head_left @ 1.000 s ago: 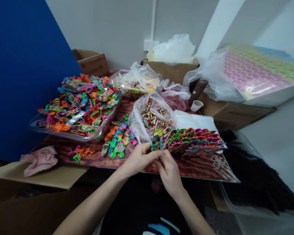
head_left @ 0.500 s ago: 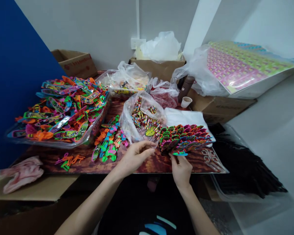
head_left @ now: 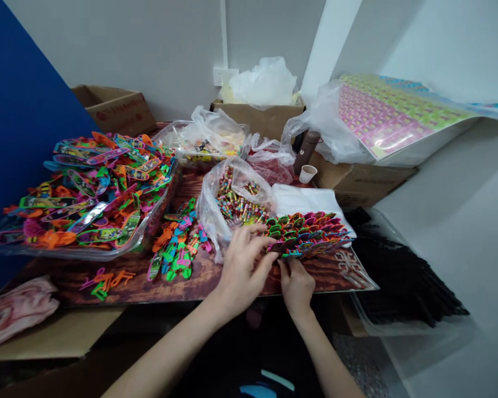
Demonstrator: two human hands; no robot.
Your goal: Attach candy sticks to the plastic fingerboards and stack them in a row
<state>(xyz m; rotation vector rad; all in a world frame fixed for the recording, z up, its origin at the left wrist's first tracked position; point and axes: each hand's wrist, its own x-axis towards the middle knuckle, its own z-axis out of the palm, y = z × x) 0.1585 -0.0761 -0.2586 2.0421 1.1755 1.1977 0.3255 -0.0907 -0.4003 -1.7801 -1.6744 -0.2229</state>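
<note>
Rows of colourful toy skateboards [head_left: 315,232] stand packed on edge at the front right of the table. My left hand [head_left: 244,271] is at their left end, its thumb and fingers bent around the end boards. Against the lower front edge of the rows, my right hand [head_left: 297,284] pinches a teal-blue toy skateboard [head_left: 291,253], mostly hidden by the fingers and the stack. Behind my left hand sits an open clear bag [head_left: 209,204] of small, bright, striped pieces [head_left: 243,202]. Left of it lies a loose pile of toy skateboards and plastic parts [head_left: 180,243].
A clear tub [head_left: 139,240] heaped with toy skateboards fills the left side. A paper cup [head_left: 307,174] and brown bottle [head_left: 307,152] stand behind the white sheets [head_left: 305,196]. Black items [head_left: 402,276] fill a container beyond the table's right edge. A pink cloth [head_left: 22,309] lies lower left.
My left hand has moved right and forward, from beside the clear bag to the rows' left end. My right hand has brought the teal-blue toy skateboard in against the rows. The view has shifted slightly.
</note>
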